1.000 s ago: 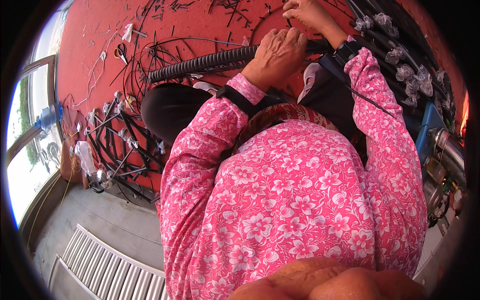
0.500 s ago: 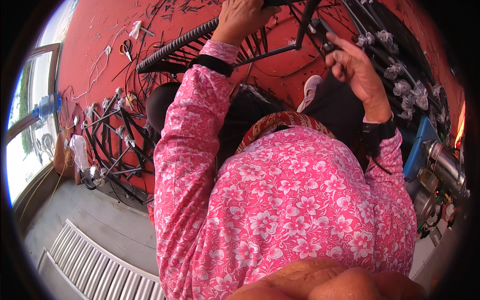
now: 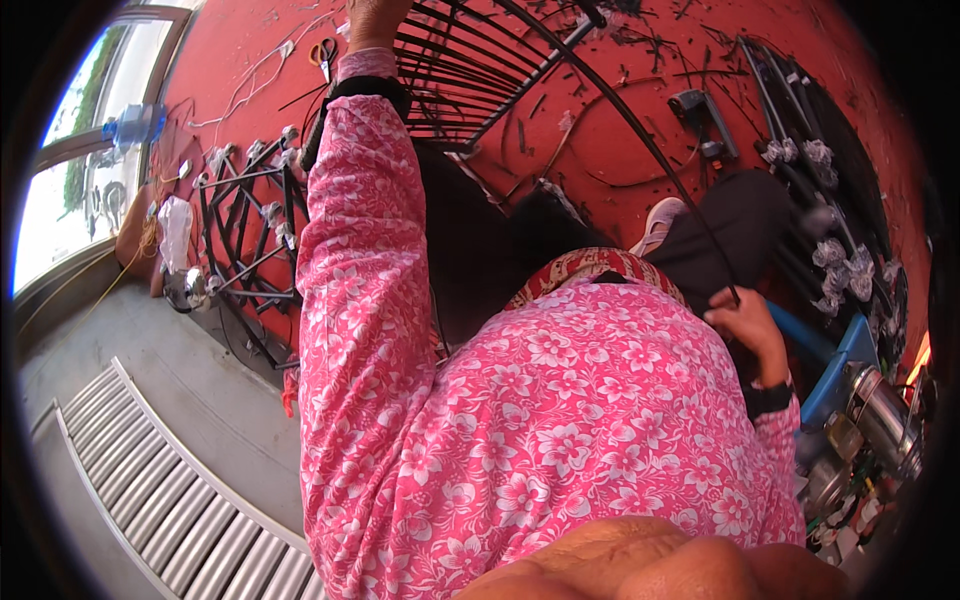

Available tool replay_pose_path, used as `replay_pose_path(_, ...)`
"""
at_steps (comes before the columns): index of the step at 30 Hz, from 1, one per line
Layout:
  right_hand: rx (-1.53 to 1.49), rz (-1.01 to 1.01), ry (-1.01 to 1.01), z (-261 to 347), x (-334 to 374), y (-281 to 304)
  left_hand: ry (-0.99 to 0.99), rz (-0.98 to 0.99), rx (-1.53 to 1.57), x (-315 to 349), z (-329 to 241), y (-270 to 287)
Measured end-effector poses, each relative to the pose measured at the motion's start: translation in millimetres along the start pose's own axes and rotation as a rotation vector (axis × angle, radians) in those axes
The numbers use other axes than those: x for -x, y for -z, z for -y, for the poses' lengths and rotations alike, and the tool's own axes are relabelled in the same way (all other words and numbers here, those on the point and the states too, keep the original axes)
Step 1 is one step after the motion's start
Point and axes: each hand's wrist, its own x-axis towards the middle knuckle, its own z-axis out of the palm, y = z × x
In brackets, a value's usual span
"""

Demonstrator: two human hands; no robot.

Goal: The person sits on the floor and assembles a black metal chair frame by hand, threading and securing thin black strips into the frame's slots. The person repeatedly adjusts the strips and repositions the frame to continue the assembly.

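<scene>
My right hand (image 3: 752,327) is closed, pinching a long thin black wicker strip (image 3: 640,135) beside my right knee. The strip curves from the top edge of the picture down to my fingers. At the top left, my left hand (image 3: 376,22) is cut off by the picture's edge, so its fingers do not show. It is at the side of a black frame strung with many parallel strips (image 3: 455,75). A straight bar (image 3: 535,80) of that frame slants along its right side.
A dark hand tool (image 3: 703,118) lies on the red floor (image 3: 620,100) among black scraps. Orange-handled scissors (image 3: 323,55) lie at left, above a black metal frame (image 3: 245,235) with wrapped joints. Wrapped black tubes (image 3: 830,200) and a blue machine (image 3: 845,365) are at right.
My right hand has moved from near the dark tool down toward my right side and now holds the strip. My left hand and the strung frame have shifted left and up in view.
</scene>
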Motion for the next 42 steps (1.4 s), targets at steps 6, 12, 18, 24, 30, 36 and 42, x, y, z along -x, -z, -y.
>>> replay_pose_path(6, 0.252, -0.308, -0.128, -119.7, 63.2, 33.5, 0.013, -0.174, -0.054, -7.9, 86.1, 47.9)
replay_pose_path(12, 1.409, 0.03, -0.24, -296.1, 108.7, 59.6, 0.306, -0.277, 0.153, 3.7, 145.2, 82.6)
replay_pose_path(18, 0.486, -0.303, -0.184, -304.8, 66.1, 54.0, 0.258, -0.321, -0.084, 19.6, 128.5, 84.7)
replay_pose_path(24, 0.667, -0.152, 0.329, -13.6, 47.2, 18.1, 0.132, -0.179, -0.012, 31.3, 63.4, 81.5)
replay_pose_path(30, 0.42, -0.095, 0.866, 193.1, -10.8, -3.6, 0.008, -0.049, 0.086, 40.6, 17.8, 56.8)
replay_pose_path(36, -0.105, -0.102, 1.264, 334.5, -150.8, -104.0, -0.12, 0.003, 0.165, 63.1, -23.0, 44.7)
replay_pose_path(42, 0.035, -0.262, 1.379, 415.3, -220.5, -159.6, -0.168, 0.004, 0.18, 79.3, -43.5, 42.1)
